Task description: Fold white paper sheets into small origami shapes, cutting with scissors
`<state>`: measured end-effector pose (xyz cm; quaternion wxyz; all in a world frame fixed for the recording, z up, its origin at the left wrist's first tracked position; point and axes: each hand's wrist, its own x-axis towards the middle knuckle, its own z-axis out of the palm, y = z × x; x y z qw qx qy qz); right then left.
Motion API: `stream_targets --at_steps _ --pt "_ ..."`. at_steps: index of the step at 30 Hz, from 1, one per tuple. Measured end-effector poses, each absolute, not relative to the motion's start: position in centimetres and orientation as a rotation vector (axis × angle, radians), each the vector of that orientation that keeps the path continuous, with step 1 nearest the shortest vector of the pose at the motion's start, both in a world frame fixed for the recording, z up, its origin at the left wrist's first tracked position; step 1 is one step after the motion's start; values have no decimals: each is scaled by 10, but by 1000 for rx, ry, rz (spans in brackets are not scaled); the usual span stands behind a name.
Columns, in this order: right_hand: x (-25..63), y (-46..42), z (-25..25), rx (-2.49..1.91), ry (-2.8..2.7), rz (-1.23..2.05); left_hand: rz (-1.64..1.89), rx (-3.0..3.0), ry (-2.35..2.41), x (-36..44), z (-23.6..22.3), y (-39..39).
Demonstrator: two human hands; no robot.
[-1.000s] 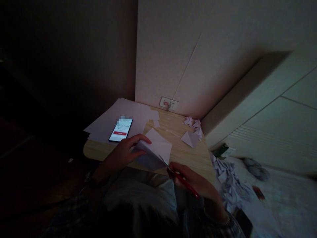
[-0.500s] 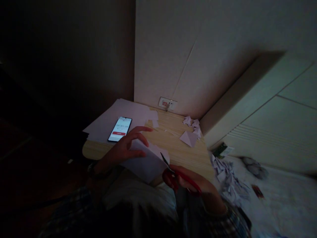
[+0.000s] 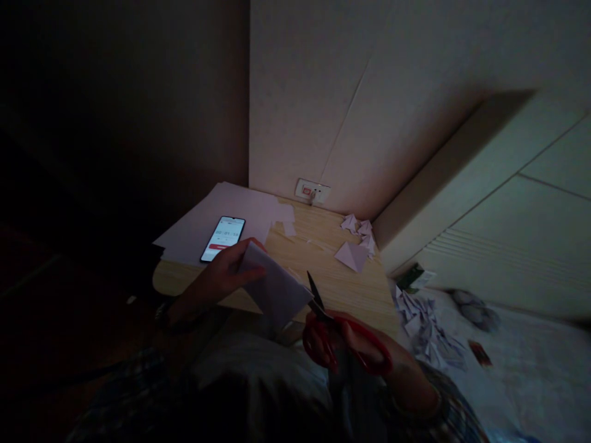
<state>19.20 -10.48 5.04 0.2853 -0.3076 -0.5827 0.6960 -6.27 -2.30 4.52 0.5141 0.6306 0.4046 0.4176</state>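
A folded sheet of white paper [image 3: 279, 289] is pinched in my left hand [image 3: 231, 267], with the thumb on its near face and the fingers behind it. My right hand [image 3: 360, 338] is closed around the red handles of a pair of scissors [image 3: 330, 329]. The dark blades are spread apart, and the paper's right corner lies at the gap between them. Whether the blades touch the paper I cannot tell. Both hands are over the near edge of a small wooden table [image 3: 355, 298].
A lit phone [image 3: 224, 237] lies on a stack of white sheets [image 3: 194, 224]. Paper scraps [image 3: 289, 227], a folded paper square [image 3: 351, 256] and several small folded pieces [image 3: 364, 229] are on the table. More folded papers [image 3: 429, 332] lie on the bed [image 3: 530, 363]. A wall socket [image 3: 313, 191] is behind.
My left fingers have closed on the paper and tilted it more upright. The scissors' blades have opened wider, and my right hand has shifted slightly right.
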Motion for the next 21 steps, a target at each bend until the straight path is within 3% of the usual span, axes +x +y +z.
stream_targets --at_steps 21 --pt "177 -106 50 -595 -1493 1922 780 1528 948 -57 55 -28"
